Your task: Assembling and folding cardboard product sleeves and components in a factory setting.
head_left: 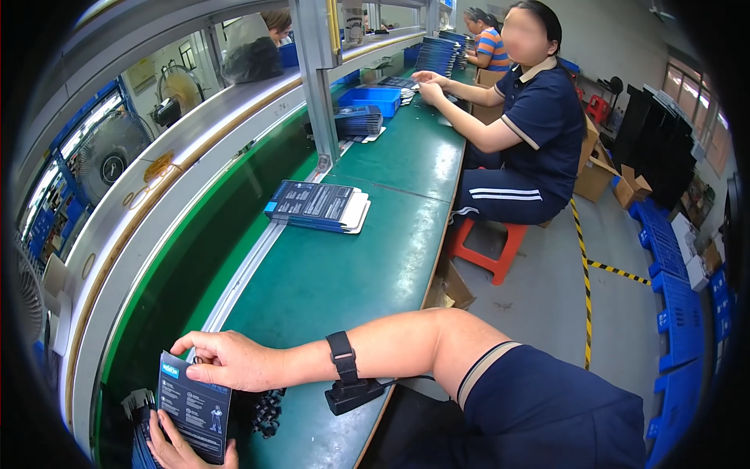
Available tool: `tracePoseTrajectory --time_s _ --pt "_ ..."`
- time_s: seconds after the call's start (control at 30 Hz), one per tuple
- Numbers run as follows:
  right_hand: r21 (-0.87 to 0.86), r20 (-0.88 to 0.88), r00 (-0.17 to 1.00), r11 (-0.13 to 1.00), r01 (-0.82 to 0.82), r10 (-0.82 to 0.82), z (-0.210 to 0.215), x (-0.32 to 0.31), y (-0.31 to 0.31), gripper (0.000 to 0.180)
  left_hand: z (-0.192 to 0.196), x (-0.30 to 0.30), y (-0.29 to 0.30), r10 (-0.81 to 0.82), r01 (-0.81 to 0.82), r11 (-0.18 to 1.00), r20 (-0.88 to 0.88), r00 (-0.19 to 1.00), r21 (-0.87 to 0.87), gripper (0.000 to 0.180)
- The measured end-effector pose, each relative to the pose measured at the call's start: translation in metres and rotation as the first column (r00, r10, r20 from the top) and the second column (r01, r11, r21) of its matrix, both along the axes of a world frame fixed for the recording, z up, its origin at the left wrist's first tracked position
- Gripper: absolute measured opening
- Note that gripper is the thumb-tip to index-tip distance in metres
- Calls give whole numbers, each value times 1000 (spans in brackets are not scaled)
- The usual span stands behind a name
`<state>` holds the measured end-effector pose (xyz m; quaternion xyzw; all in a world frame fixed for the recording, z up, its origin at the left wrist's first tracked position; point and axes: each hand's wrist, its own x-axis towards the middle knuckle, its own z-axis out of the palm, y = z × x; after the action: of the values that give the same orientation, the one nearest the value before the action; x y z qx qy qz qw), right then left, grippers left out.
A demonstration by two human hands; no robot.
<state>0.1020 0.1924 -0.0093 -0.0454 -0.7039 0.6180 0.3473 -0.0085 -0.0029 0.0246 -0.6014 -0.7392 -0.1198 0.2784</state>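
A dark printed carton (194, 406) stands tilted at the lower left, its printed face toward me. My left hand (183, 447) grips it low, fingers along the left side and thumb near the lower right edge. Closed over its top is my right hand (234, 361), thumb on the printed face and index finger curled past the top edge. A small dark bit shows between those fingers, too small to name. Just left of the carton are more thin cartons (139, 418), partly hidden. Small black pieces (268, 413) lie in a heap beneath my right wrist.
A pile of flat cartons (316, 205) lies farther up the green table (351, 270). Beyond stand more cartons (358, 121), a metal post (316, 94) and a blue bin (371, 100). A co-worker (531, 117) sits on a red stool (488, 248) at the right edge.
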Motion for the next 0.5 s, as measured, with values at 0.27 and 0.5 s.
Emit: tracePoseTrajectory --time_s 0.27,0.5 --pt "-254 -105 983 952 -171 149 -12 -13 10 37 2 5 1 -58 54 996 48 997 71 94" --pt "143 5 1000 990 -2 1 1 2 16 37 6 7 2 -109 115 990 -74 991 80 82"
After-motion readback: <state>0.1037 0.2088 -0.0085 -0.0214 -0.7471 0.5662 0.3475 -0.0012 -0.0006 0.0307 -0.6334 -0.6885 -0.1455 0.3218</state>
